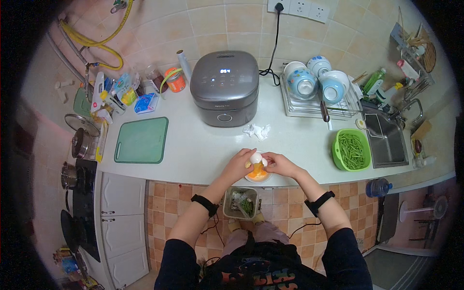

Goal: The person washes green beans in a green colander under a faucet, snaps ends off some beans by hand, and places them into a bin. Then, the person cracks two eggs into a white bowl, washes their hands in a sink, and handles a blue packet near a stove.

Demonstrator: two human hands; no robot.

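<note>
Over a white bowl near the counter's front edge, both hands hold a cracked egg whose shell is parted. My left hand grips the larger piece of white eggshell, its hollow side showing. Pinched in the fingers of my right hand is a smaller shell piece. Yellow-orange egg lies in the bowl below, and some of it stretches up toward the shell. The bowl's far rim is mostly hidden by the hands.
A grey rice cooker stands behind crumpled white tissue. Left lies a green cutting board. Right are a dish rack with bowls, a green basket of green beans and a sink. A waste bin sits below the counter edge.
</note>
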